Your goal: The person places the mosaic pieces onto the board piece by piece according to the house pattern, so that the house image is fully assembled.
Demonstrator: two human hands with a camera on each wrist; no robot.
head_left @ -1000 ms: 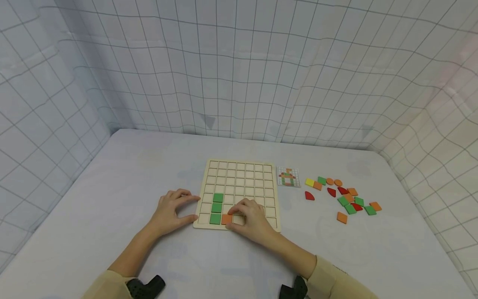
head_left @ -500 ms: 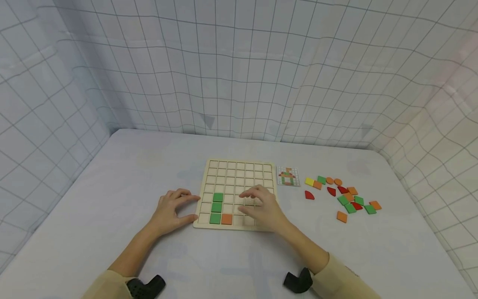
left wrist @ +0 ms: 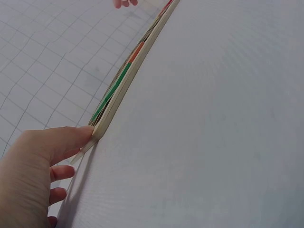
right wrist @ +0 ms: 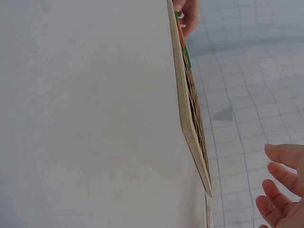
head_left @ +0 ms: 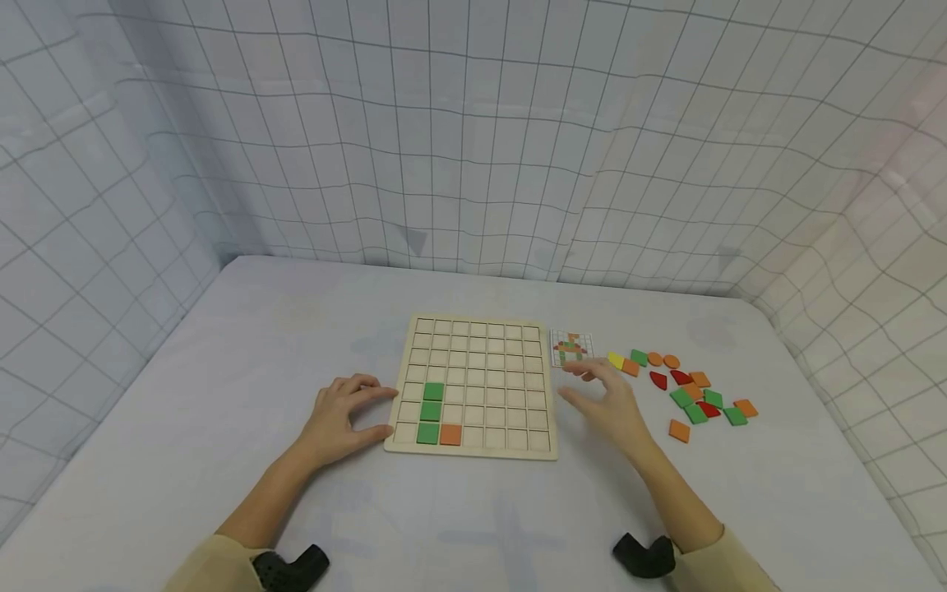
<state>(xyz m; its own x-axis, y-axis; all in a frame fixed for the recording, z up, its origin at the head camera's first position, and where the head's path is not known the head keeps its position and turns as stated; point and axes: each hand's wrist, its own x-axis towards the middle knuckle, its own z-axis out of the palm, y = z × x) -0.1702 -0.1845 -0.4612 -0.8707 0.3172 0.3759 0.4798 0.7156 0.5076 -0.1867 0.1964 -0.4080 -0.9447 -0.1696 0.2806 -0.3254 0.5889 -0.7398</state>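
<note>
A pale wooden grid board (head_left: 496,380) lies on the table in the head view. Three green square tiles (head_left: 431,412) stand in a column near its left side, and an orange square tile (head_left: 450,435) sits beside the lowest one. At the board's left edge rests my left hand (head_left: 334,418), thumb and index fingertips touching the rim. In the left wrist view its thumb (left wrist: 71,138) lies against the board's corner. Just right of the board hovers my right hand (head_left: 611,409), thumb and fingers apart, holding nothing. Its fingers overlap the lower part of a small pattern card (head_left: 570,347).
Loose tiles lie scattered to the right: a yellow square (head_left: 616,360), orange discs (head_left: 655,359), red quarter-round pieces (head_left: 658,381), green squares (head_left: 735,416) and orange squares (head_left: 679,431). A grid-patterned white curtain (head_left: 473,140) rises behind the table.
My right hand has let go of the orange tile in the bottom row and moved right, off the board toward the card and loose tiles. My left hand stays at the board's edge.
</note>
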